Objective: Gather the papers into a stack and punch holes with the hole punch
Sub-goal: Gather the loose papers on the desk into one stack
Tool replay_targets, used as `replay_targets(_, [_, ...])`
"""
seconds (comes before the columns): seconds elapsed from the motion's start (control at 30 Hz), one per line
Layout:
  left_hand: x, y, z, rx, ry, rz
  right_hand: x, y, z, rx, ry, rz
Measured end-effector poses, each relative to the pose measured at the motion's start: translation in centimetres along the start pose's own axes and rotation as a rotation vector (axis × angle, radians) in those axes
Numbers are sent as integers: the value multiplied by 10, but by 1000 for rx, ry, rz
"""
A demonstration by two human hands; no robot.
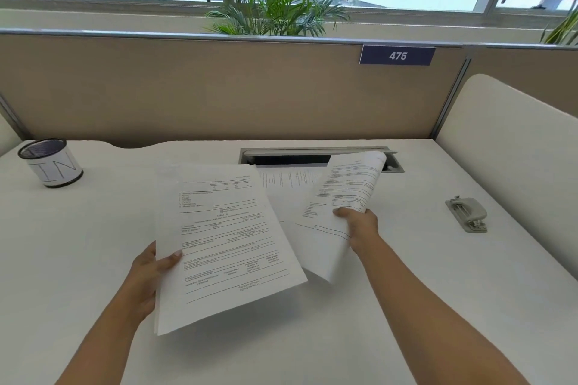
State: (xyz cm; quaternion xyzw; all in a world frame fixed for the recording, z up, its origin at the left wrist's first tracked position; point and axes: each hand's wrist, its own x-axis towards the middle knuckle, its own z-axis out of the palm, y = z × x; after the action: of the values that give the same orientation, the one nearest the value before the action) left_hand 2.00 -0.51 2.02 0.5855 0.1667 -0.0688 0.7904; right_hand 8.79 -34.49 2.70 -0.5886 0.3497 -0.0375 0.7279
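My left hand (147, 272) grips a printed sheaf of papers (225, 244) by its left edge, thumb on top, and holds it lifted over the white desk (93, 244). My right hand (359, 225) grips a second printed sheet (341, 197) at its right edge; that sheet curls upward and tilts. Another printed paper (287, 181) lies flat on the desk behind and between them, partly hidden. The grey hole punch (467, 213) sits on the desk to the right, well apart from both hands.
A mesh pen cup (50, 162) with a white label stands at the desk's back left. A cable slot (291, 157) opens at the back centre. A beige partition (219, 87) bounds the back, and a white divider (516, 150) bounds the right side.
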Motion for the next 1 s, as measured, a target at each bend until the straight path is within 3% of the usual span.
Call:
replay_targets(0.2, [12, 4, 5, 9, -1, 7, 19, 9, 22, 20, 63, 111])
replay_targets(0.43, [27, 0, 7, 28, -6, -17, 35, 12, 45, -103, 142, 34])
replay_targets(0.57, [36, 0, 5, 39, 1, -19, 42, 13, 49, -374, 172, -101])
replay_targets(0.77, [48, 1, 6, 56, 11, -23, 56, 15, 43, -973, 331, -181])
replay_targets(0.87, [53, 0, 5, 63, 24, -26, 64, 18, 40, -1075, 367, -154])
replay_targets(1.0, [57, -3, 8, 84, 40, -33, 73, 18, 36, -1121, 272, -134])
